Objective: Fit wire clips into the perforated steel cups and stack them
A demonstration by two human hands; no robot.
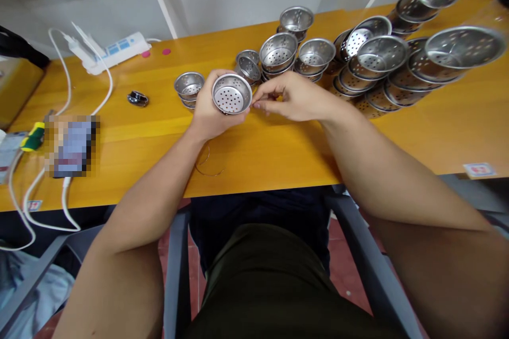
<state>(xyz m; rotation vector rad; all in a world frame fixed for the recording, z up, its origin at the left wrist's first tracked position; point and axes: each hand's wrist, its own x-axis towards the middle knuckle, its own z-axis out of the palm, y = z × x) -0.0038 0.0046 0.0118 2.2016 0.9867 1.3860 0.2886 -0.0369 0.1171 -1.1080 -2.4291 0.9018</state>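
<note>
My left hand [209, 111] is wrapped round a perforated metal cup [231, 96], its open top tilted toward me. Close to the right side of that cup, my right hand [288, 96] is closed in a pinch, thumb and index fingertips together. Whatever sits between those fingertips is too small to make out. Below my left wrist a thin curved wire [209, 174] lies on the table. Just left of my left hand stand nested perforated cups [189, 86]. Behind my hands are more such cups, including one lying tilted [248, 66] and a short stack [278, 54].
Tall leaning stacks of cups [463, 47] fill the right side of the wooden table [262, 161]. At left are a phone [75, 148] on a white cable, a power strip [115, 53] and a small dark shiny object [138, 98]. Chair armrests flank me.
</note>
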